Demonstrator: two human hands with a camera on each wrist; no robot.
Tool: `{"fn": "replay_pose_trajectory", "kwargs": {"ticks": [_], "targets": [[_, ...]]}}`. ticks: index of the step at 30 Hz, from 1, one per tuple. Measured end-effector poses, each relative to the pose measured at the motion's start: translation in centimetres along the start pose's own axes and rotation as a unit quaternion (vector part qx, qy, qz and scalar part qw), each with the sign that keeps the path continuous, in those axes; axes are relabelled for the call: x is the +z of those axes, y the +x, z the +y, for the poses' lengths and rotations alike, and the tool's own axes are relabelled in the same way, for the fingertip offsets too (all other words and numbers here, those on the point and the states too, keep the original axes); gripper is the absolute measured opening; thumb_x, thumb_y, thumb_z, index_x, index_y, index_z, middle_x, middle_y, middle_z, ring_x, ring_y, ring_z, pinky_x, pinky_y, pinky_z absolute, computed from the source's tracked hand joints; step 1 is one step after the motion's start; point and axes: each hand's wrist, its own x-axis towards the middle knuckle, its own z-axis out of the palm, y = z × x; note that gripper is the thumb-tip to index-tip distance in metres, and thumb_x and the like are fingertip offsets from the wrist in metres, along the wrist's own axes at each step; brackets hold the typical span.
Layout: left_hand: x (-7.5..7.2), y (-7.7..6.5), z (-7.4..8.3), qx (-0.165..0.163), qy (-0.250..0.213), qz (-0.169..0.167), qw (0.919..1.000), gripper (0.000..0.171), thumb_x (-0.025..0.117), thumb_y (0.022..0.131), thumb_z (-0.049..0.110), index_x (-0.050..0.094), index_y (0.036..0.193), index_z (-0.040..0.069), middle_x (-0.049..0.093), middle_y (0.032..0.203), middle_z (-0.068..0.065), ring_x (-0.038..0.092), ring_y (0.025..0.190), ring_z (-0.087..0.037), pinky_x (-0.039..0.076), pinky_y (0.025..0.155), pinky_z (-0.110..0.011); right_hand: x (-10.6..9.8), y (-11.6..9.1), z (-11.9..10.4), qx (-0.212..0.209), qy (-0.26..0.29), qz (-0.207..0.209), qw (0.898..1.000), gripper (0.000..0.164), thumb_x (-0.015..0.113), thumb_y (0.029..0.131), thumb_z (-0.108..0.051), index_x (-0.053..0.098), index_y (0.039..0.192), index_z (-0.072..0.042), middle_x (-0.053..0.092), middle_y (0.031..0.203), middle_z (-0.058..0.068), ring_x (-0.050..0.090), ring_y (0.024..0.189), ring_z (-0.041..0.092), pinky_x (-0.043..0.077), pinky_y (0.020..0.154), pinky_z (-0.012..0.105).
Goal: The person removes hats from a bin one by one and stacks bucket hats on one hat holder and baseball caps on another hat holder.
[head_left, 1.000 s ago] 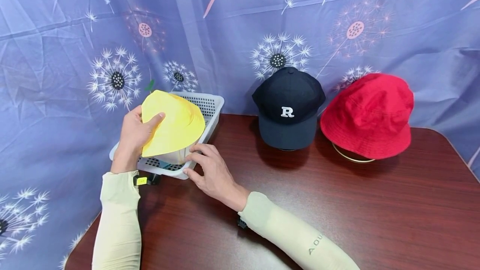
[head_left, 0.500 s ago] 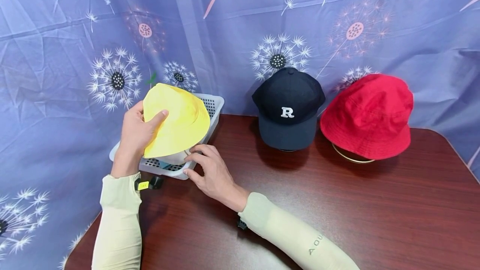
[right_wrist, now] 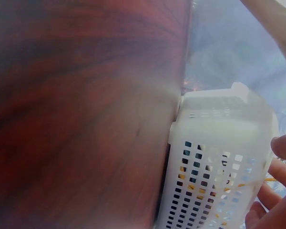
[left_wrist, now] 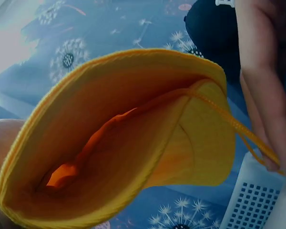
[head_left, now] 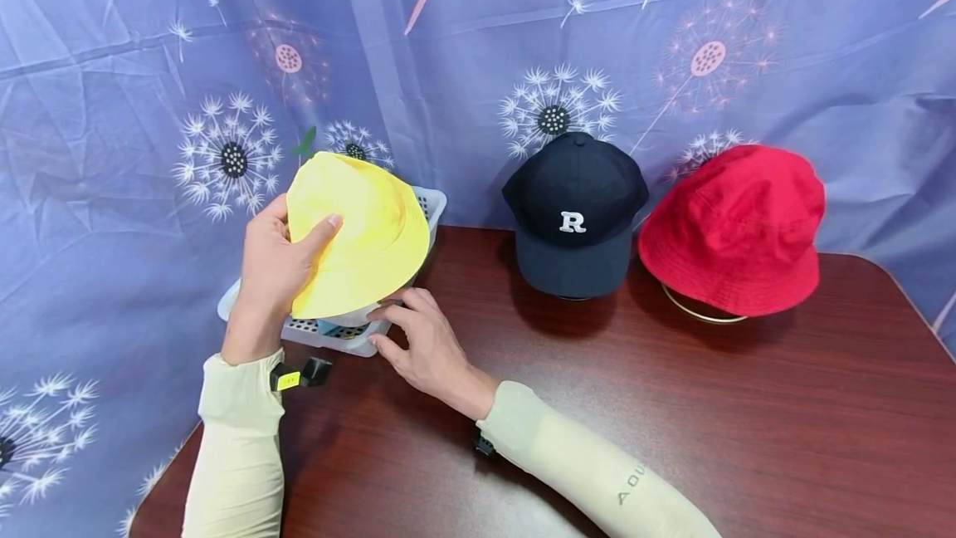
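In the head view my left hand (head_left: 276, 268) grips a yellow bucket hat (head_left: 358, 231) by its side, thumb across the front and fingers behind. The hat is over a white plastic basket (head_left: 351, 340), hiding much of it. Its hollow underside (left_wrist: 100, 129) faces the left wrist camera. From it an orange-yellow cord (left_wrist: 214, 106) runs toward my right hand (head_left: 429, 347). That hand holds the basket's near right corner, its fingers bent over the rim. Something pale (head_left: 354, 318) shows inside the basket, under the hat's brim.
A navy cap (head_left: 575, 206) with a white R stands on the dark red-brown table (head_left: 597, 405), to the right of the basket. Beside the cap, a red bucket hat (head_left: 739, 231) sits on a gold ring-shaped stand (head_left: 702, 315). A blue dandelion-print curtain (head_left: 463, 65) hangs behind.
My left hand has lifted the yellow hat up and a little to the right, with its brim turning outward. My right hand and the basket have stayed in place.
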Motion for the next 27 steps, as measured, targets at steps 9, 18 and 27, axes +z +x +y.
{"fn": "replay_pose_trajectory", "kwargs": {"ticks": [9,18,27], "targets": [[0.7,-0.7,0.9,0.036,-0.021,0.015,0.999,0.038,0.085,0.092,0.018,0.072,0.124,0.004,0.078,0.098,0.002,0.077,0.081,-0.011,0.061,0.07,-0.022,-0.3,-0.3,0.6,-0.026,0.001,0.008,1.0,0.028,0.082,0.092,-0.012,0.079,0.12,-0.009,0.068,0.133,0.004,0.059,0.115,0.022,0.048,0.102,0.031],[0.9,-1.4,1.7,0.042,-0.074,0.012,0.9963,0.041,0.087,0.09,0.015,0.072,0.126,0.004,0.079,0.101,-0.003,0.079,0.083,-0.014,0.062,0.071,-0.024,-1.4,0.1,1.0,-0.001,0.049,-0.004,0.999,0.026,0.078,0.095,-0.009,0.077,0.121,-0.009,0.069,0.13,0.003,0.06,0.123,0.018,0.049,0.107,0.03],[0.9,-2.0,2.3,0.04,-0.121,-0.001,0.9918,0.042,0.086,0.091,0.012,0.07,0.129,0.002,0.08,0.102,-0.007,0.08,0.084,-0.017,0.063,0.073,-0.027,-3.9,0.9,1.5,0.061,0.111,0.045,0.991,0.028,0.075,0.098,-0.01,0.072,0.125,-0.01,0.074,0.122,0.003,0.067,0.119,0.014,0.054,0.103,0.031]]}}
